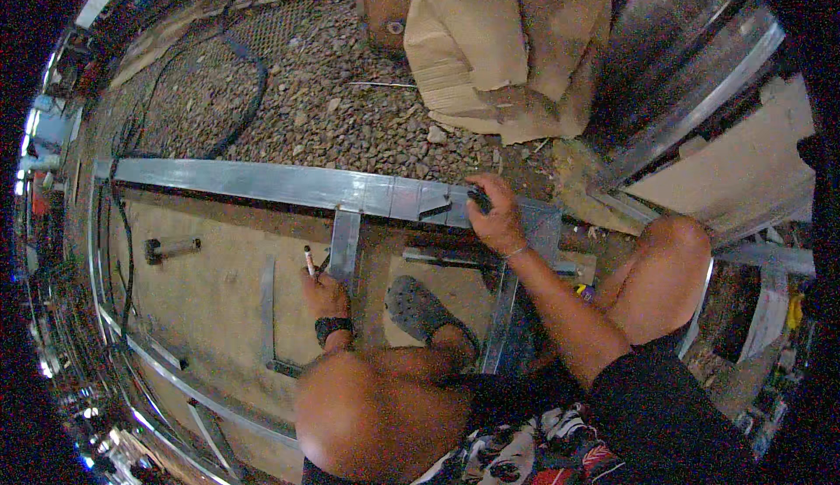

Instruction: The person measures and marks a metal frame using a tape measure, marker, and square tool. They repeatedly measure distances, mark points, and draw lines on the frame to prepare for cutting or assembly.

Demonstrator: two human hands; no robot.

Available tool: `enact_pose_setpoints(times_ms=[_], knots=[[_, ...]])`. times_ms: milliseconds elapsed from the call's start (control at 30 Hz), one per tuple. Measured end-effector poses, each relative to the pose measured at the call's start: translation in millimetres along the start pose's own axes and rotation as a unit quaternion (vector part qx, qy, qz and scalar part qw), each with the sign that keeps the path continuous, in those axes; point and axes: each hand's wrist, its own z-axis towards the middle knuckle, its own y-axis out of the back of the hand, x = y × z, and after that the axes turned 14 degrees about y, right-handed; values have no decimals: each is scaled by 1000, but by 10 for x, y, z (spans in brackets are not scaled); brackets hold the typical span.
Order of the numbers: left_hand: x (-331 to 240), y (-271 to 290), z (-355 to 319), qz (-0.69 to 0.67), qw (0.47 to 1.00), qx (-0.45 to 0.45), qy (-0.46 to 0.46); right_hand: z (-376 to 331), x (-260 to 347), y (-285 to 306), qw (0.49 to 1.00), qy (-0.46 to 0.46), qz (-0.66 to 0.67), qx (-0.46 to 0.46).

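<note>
Hidden and unclear parts

The right hand (497, 214) covers most of a dark tool (479, 198) (its kind is unclear); the near knee (367, 406) hides the square's (269, 327) end.

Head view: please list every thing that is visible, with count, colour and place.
metal frame: one, silver, across the middle, on the board
marker: one, white with dark tip, in the left hand
black tool: one, under the right hand, on the frame
cardboard: one crumpled piece, brown, top centre
cable: one, black, on the gravel, upper left
clog: one, grey, on the foot, centre
left hand: holds the marker, black wristband
right hand: on the black tool
</note>
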Motion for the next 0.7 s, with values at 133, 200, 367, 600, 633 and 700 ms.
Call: enact_pose_setpoints(times_ms=[133, 200, 367, 600, 633, 700], knots=[[-701, 71, -215, 24, 992, 77, 99, -86, -124, 45, 1000, -13, -20, 8], [-823, 164, -306, 33, 997, 42, 55, -99, -51, 11, 1000, -6, -20, 22], [-602, 219, -231, 52, 998, 12, 38, -98, 14, -70, 998, -1, -28, 63], [-515, 159, -171, 111, 993, 1, 45, -49, 23, -78, 997, 26, -31, 59], [-372, 198, -120, 116, 992, -13, 55, -37, 41, -135, 996, 32, -31, 78], [-590, 145, -203, 135, 989, 13, 63, -39, -67, -96, 996, 25, -30, 86]])
